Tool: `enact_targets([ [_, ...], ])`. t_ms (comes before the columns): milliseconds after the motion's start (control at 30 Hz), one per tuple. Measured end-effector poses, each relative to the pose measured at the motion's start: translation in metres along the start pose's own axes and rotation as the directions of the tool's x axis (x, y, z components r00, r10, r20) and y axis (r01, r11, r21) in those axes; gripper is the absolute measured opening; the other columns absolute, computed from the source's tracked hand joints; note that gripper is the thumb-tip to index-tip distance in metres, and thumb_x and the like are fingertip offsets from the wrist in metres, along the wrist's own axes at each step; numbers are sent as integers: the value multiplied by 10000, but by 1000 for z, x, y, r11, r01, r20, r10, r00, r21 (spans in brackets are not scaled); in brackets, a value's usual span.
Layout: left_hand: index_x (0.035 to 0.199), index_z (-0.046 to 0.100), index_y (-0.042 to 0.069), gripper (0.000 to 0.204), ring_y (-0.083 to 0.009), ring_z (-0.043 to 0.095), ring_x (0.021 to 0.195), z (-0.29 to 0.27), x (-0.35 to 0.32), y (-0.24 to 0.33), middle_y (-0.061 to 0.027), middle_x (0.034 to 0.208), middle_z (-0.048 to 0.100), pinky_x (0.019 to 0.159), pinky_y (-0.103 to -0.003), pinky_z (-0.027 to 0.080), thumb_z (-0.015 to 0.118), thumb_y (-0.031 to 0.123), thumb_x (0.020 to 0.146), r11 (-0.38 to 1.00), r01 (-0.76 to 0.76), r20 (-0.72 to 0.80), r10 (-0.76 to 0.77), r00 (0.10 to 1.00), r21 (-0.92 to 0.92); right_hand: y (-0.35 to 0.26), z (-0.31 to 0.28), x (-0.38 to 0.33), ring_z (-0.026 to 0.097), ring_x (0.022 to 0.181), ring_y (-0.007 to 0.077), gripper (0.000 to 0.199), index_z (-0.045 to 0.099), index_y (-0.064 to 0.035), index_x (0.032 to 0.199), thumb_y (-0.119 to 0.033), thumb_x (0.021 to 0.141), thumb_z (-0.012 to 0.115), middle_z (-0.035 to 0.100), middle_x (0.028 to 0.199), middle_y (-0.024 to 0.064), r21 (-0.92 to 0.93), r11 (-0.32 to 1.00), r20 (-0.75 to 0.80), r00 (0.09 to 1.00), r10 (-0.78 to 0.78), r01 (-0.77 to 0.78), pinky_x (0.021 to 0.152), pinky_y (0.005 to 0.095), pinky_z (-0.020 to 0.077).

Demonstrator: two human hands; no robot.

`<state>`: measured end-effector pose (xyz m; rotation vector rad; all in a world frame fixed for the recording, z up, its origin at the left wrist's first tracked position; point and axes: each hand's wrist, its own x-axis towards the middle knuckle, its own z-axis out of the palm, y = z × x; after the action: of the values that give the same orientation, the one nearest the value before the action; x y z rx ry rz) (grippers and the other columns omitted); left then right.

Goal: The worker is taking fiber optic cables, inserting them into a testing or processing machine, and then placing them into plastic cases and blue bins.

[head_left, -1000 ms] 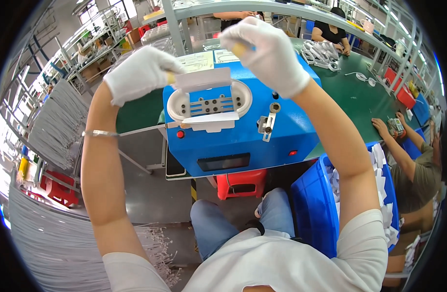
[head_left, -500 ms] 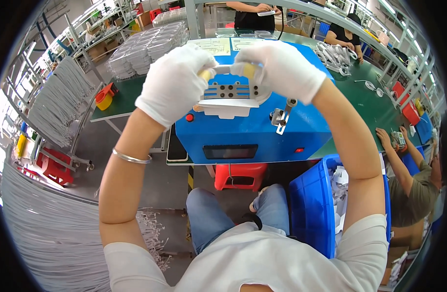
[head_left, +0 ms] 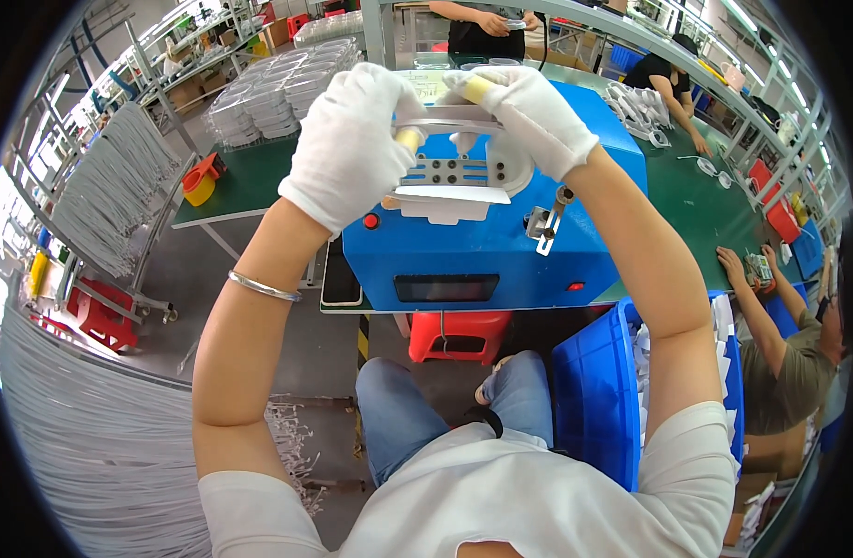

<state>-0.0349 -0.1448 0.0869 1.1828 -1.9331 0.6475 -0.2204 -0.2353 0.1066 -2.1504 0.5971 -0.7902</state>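
Observation:
Both my hands wear white gloves with yellow coverings on fingertips. My left hand (head_left: 352,149) is closed, its thumb and fingers pinching the left part of a pale, narrow strip (head_left: 456,121). The strip's right part is in the closed fingers of my right hand (head_left: 542,116). It stretches level between them, above a blue bench machine (head_left: 501,256). Just below it is the machine's slotted metal plate (head_left: 445,173) with dark screws. A white sheet (head_left: 452,196) hangs out in front of the plate. The strip's ends are hidden by my gloves.
A metal bracket (head_left: 545,223) stands up on the machine's right side. A blue bin (head_left: 589,391) of white scraps is by my right arm. Stacked clear trays (head_left: 287,88) and a yellow-and-red tape dispenser (head_left: 201,181) lie left. Co-workers sit beyond and at right.
Both hands have shifted slightly away from me, and the right has turned. More of the strip shows between them. A co-worker at the far right has stretched an arm down the table.

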Motion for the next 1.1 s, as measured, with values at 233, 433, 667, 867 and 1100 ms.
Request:
enact_targets([
  [233,1065,558,35,301,-355,628,879,-7,3,9,-202,953,642,808,-419,489,625,96,778,906,414,358,-359,862,-89,0,-8,-1,643,817,147,297,636,-19,1057,-255,885,588,652,933,94,161,982,98,992,78,-93,750,253,518],
  [433,951,618,71,171,-321,610,840,1,-5,11,-138,859,624,763,-396,495,624,86,781,970,229,44,-226,973,-83,15,-19,26,633,800,150,282,642,-20,1063,-215,863,605,644,933,95,42,983,218,962,166,-179,742,240,517],
  [667,875,663,59,126,-302,605,854,0,-3,6,-122,885,631,764,-378,497,630,73,754,973,206,153,-190,970,-102,11,-16,34,590,676,89,223,690,-6,976,-157,830,615,652,794,65,-303,950,344,921,181,-74,633,229,490],
  [867,855,681,49,105,-307,611,879,1,-4,3,-138,917,643,781,-380,498,637,74,763,980,147,126,-130,983,-132,5,-13,32,600,667,96,215,696,-43,993,-160,832,615,652,793,58,-172,970,233,950,210,-173,647,235,505],
  [1100,982,643,42,246,-322,618,895,4,-1,4,-162,927,644,801,-374,503,679,123,752,973,233,78,-233,969,11,-3,-15,10,619,796,111,274,663,-53,1076,-219,868,597,644,873,59,-404,913,123,992,-7,56,735,242,517],
])
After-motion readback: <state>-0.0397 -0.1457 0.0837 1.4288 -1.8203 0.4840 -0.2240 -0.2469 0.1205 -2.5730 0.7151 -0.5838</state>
